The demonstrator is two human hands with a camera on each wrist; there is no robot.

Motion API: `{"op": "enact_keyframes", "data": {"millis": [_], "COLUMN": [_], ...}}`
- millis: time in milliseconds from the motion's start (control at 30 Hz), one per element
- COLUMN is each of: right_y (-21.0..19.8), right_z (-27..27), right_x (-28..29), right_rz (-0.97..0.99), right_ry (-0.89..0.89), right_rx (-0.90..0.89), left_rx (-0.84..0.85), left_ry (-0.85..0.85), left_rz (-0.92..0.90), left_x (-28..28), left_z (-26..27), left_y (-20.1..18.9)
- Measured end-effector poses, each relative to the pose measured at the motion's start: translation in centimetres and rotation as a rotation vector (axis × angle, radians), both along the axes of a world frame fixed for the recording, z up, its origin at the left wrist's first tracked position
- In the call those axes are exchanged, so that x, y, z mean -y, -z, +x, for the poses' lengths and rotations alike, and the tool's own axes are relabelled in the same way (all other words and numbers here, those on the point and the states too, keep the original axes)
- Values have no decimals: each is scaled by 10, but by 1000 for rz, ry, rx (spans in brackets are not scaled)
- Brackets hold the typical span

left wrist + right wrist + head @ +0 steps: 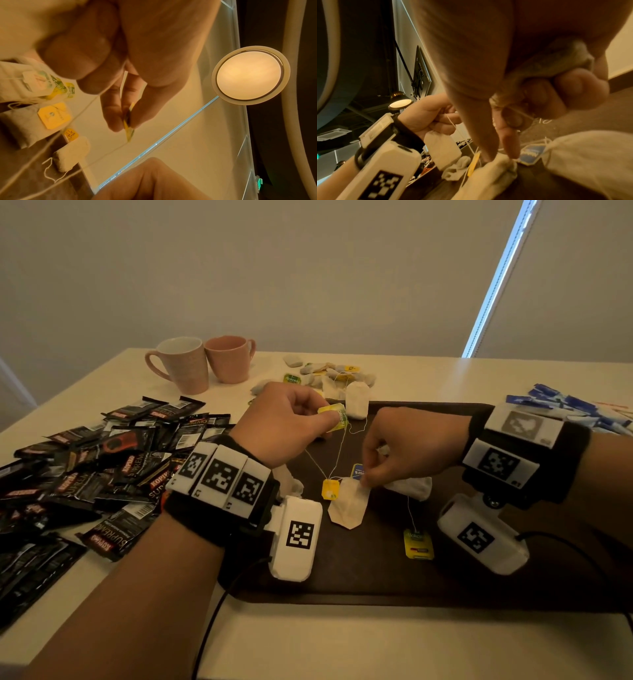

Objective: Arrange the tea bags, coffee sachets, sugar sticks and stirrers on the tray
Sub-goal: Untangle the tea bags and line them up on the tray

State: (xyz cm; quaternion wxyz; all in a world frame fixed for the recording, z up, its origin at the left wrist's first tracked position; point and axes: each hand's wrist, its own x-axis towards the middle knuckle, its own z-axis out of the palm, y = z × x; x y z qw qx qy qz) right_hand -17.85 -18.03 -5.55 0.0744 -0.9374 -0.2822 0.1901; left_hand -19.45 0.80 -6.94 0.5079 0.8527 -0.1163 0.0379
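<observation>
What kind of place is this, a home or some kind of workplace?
Probably an office pantry or meeting room, though I cannot be sure. A pale table carries bulk heaps of coffee sachets and two mugs; a roller blind covers the window, and a green sign, perhaps an exit sign, hangs overhead.

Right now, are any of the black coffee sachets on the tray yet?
No: in the head view the coffee sachets all lie piled on the table left of the dark tray, which holds only tea bags.

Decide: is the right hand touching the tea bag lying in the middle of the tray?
Touching. The right wrist view shows the right hand pinching the top of the tea bag.
</observation>
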Motion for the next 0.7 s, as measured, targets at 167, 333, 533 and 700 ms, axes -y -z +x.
{"op": "enact_keyframes", "data": {"millis": [167,333,533,700], "right_y": [7,5,5,-7], "right_z": [-7,-10,-17,-5], "right_x": [-1,4,7,12], "right_rz": [-46,-55,-93,-23], "right_ry": [-16,-14,-31,12], "right_rx": [-56,-79,-175,-80], "left_rx": [1,-11,-32,-40], "left_ry": [-8,-20,-29,-25], "left_rz": [12,14,29,25], "left_x": [0,0,1,2], "left_z": [0,-1,-2,-4], "left_y": [-1,-1,-2,-3]}}
